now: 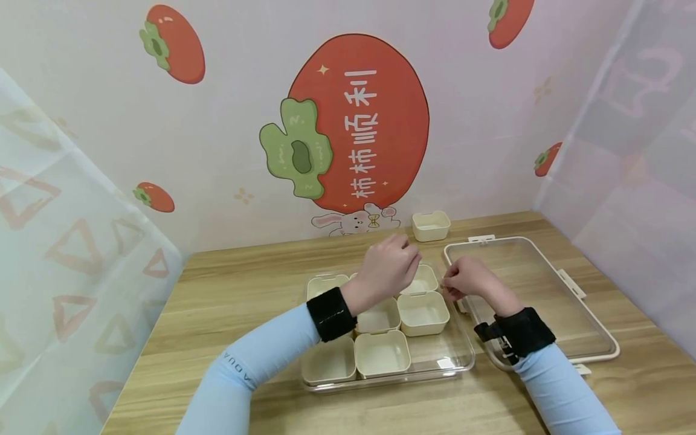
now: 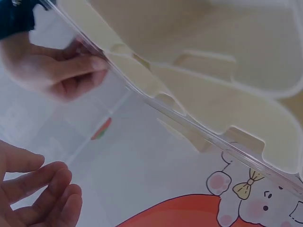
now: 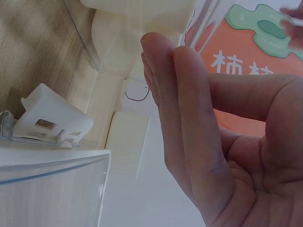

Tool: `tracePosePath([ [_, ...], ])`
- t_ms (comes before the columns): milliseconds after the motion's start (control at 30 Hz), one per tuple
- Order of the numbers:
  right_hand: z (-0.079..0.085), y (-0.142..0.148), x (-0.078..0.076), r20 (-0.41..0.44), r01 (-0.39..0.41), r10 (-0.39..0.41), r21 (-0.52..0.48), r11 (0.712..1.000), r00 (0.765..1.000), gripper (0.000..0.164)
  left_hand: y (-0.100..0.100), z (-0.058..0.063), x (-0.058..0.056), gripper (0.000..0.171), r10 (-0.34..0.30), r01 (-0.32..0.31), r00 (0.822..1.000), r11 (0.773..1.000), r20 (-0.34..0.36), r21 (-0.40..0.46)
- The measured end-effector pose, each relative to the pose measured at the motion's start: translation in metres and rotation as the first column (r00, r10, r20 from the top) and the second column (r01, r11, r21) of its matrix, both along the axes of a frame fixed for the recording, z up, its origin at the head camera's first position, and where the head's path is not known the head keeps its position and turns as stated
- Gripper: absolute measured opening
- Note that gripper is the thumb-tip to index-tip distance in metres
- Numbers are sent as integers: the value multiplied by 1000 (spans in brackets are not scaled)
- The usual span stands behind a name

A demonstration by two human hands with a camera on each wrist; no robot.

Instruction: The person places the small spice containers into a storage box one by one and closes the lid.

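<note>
In the head view my left hand (image 1: 386, 266) is raised over the back of a clear plastic box (image 1: 440, 365), holding nothing. Its fingers curve loosely in the left wrist view, just outside the box. Several cream bins (image 1: 383, 355) stand inside the box, some partly hidden by the left arm. My right hand (image 1: 473, 281) is by the box's right side, fingertips right at the rim. In the right wrist view its fingers (image 3: 196, 94) are nearly straight, with the thumb tip hidden behind them and no object visible in the hand.
A single cream bin (image 1: 431, 227) stands at the back of the wooden table, near the wall. To the right lies a clear lid (image 1: 544, 302) with a white edge and white latches (image 1: 572, 284). Patterned cloth walls surround the table on three sides.
</note>
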State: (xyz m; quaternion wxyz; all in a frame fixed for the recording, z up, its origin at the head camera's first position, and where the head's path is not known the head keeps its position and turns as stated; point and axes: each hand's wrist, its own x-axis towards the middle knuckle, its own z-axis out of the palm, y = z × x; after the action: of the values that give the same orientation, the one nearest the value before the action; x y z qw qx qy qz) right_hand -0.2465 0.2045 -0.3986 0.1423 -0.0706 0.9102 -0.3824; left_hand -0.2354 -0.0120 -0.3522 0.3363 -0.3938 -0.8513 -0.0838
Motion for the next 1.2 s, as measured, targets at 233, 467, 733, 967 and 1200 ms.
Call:
tracePosePath([
  [233,1,0,0,5,6,-6,-12,1000,1000,18,18,-7,-31,19,22,-22,999,1000,-36,-3],
  [467,1,0,0,-6,2,-2,-13,1000,1000,19,31,-11,-51,23,60,-60,998,997,2,-58],
  [733,1,1,-1,1,4,-4,-30,1000,1000,18,46,-12,-73,22,145,-136,988,977,44,-165],
  [967,2,1,-2,8,12,-12,-18,1000,1000,18,56,-13,-95,19,236,-191,958,950,164,-248],
  [1200,0,1,-1,-2,11,-11,-11,1000,1000,18,65,-19,-110,18,299,-231,937,918,179,-321],
])
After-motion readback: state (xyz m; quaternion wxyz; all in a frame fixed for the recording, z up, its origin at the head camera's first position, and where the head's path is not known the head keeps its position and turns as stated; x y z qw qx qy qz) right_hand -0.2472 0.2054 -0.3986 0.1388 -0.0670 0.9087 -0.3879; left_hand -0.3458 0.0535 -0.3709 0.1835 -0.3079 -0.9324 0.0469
